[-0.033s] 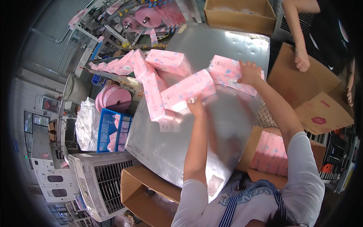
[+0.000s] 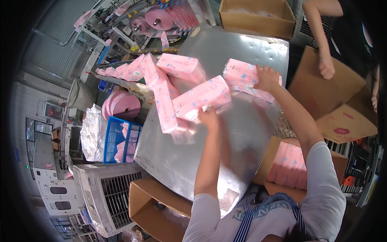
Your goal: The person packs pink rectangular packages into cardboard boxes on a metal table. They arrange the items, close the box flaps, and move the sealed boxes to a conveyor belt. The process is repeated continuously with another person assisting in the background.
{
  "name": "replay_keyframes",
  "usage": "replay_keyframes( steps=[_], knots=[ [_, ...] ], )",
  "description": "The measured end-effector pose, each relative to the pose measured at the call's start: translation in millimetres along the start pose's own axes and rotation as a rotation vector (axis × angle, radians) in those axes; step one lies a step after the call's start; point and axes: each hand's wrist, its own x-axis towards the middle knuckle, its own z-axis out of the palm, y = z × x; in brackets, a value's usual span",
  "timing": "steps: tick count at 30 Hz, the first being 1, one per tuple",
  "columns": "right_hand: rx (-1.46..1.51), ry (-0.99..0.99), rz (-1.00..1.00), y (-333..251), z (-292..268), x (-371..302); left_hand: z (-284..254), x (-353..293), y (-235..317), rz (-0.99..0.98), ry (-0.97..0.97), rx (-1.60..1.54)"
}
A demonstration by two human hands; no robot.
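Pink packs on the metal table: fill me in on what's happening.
A person reaches over the metal table with both hands. The left hand grips a pink pack; the right hand rests on another pink pack. More packs lie strewn to the left. An open carton beside the table holds packed ones.

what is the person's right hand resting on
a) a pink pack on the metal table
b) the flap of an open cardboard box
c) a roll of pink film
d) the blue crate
a: the right hand lies on top of a pink pack at the far side of the metal table, while the left hand is at another pink pack nearer the middle.
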Motion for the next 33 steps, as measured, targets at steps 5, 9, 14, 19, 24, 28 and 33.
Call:
replay_keyframes(
  steps=[5,9,14,19,24,28,33],
  knots=[
    [0.072,-0.016,-0.201,12,9,33,-108,38,59,0.74,0.064,1.135],
    [0.047,-0.231,-0.681,-17,-9,37,-161,64,43,0.396,0.182,1.387],
    [0.395,-0.486,-0.815,-88,21,25,-180,22,59,-0.06,-0.066,1.244],
    [0.818,-1.096,-0.605,-166,54,-45,-218,-81,43,-0.255,-0.051,1.184],
    [0.393,-0.926,-1.147,-227,60,-113,-335,-160,31,-0.57,-0.051,1.047],
    [0.38,0.341,-1.06,-309,49,-52,-378,-189,-11,-0.308,-0.043,0.854],
    [0.189,0.108,-1.113,-283,39,-5,-333,-169,13,-0.389,0.17,0.957]
  ],
)
